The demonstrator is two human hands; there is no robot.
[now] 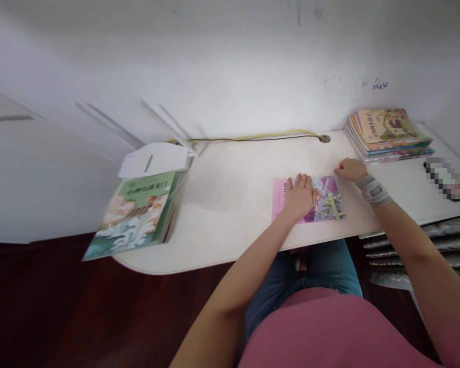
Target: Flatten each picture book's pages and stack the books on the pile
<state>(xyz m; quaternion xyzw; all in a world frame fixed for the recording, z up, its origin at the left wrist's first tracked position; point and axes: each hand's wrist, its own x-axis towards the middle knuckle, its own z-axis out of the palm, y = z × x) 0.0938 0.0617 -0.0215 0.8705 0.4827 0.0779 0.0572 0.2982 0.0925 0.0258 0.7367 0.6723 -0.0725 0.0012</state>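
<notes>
White wall [230,66] backs a cream worktop [230,225], with a stack of children's books [387,134] at its far right and a green-covered book [138,214] tilted at its left end. Near the front lies a thin pink-bordered picture book [308,200]. The left hand [299,197] is spread flat on it, fingers apart; the right hand [350,169], loosely curled, rests just beyond its top corner, pinching nothing. Light and floppy-looking, it would probably lift best by an edge, and may slide under pressure.
</notes>
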